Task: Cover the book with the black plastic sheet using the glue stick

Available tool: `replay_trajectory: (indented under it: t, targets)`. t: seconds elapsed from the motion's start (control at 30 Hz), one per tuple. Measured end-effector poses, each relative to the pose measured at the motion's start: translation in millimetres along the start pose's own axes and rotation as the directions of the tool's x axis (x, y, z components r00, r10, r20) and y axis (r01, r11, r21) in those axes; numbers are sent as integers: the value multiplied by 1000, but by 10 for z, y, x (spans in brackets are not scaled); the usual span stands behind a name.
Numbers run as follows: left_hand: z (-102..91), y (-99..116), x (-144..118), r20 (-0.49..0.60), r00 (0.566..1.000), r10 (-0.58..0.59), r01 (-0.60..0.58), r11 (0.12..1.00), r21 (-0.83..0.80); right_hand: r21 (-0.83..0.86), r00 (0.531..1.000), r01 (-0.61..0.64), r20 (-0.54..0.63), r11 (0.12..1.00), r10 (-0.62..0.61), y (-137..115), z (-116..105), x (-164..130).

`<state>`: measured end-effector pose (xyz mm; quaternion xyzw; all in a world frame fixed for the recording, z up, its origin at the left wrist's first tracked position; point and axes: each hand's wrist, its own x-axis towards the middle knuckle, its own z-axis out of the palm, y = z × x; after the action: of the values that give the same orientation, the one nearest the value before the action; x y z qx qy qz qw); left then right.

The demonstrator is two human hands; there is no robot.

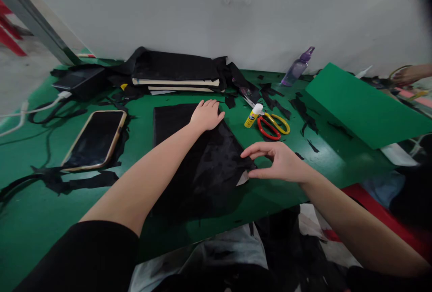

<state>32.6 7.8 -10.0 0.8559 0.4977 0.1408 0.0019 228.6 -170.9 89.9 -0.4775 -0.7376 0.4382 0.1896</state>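
**Hands on a black sheet**

On the green tabletop (pixel 40 220), a black sheet (pixel 202 166) lies flat at centre. The left hand (pixel 206 115) rests palm-down on its far edge, fingers (pixel 211 103) together and extended. The right hand (pixel 278 161) is at the sheet's right corner, where a pale underside shows; thumb and forefinger pinch that corner. Just beyond lie a glue stick (pixel 253 115) and scissors (pixel 272 125), touching. A phone (pixel 95 140) lies left of the sheet, a green board (pixel 361 107) to the right, and a bottle (pixel 297 67) by the wall.
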Motion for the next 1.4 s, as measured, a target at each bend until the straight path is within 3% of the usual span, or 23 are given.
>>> replay_trajectory:
  t: [0.17, 0.27, 0.4, 0.7, 0.9, 1.1, 1.4]
  targets:
    - [-3, 2, -4, -6, 1000, 3, -3, 1000, -3, 65, 1000, -6, 29, 998, 4, -43, -4, -26]
    - [-6, 2, -2, -3, 1000, -1, 1, 1000, -13, 61, 991, -125, -30, 990, 127, -13, 73, -43]
    - [-3, 1, 2, 4, 1000, 0, 0, 1000, -29, 65, 947, -305, -84, 950, 310, 66, 216, -90]
    - [7, -10, 13, 24, 1000, 0, 1, 999, -37, 107, 879, -441, -149, 891, 453, 222, 438, -238]
    - [3, -10, 11, 18, 1000, -1, 2, 999, -38, 93, 885, -443, -112, 892, 452, 189, 459, -269]
    - [-2, -2, 9, 26, 1000, -1, 2, 998, -57, 140, 860, -488, -91, 862, 502, 190, 486, -300]
    - [4, -11, 4, 9, 1000, -5, 6, 999, -52, 69, 880, -471, -29, 879, 474, 194, 494, -363]
